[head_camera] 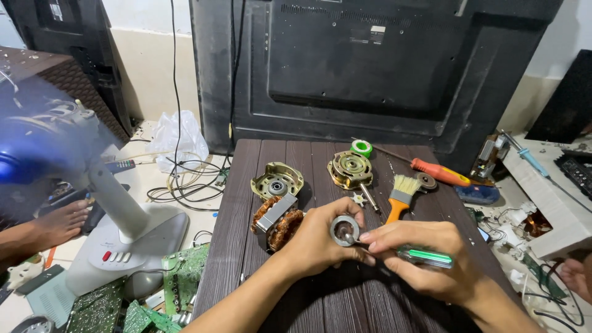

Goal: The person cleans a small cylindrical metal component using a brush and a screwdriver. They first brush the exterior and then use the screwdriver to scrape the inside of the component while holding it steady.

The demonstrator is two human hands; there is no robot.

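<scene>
In the middle of the frame, the left hand (317,237) is wrapping its fingers around a round metal rotor (344,230) over the dark desk (246,185). The right hand (425,259) is pinching a green-handled screwdriver (425,257), its tip touching the rotor. A white label (378,29) is sitting on the black panel (370,61) at the top.

The scene is being viewed from one head-worn camera, angled steeply down and forward, close over the dark wooden table (345,308).

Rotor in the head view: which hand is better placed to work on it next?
Probably the right hand: it holds the green-handled screwdriver, its fingertips at the rotor. The left hand is wrapped around the rotor, steadying it.
</scene>
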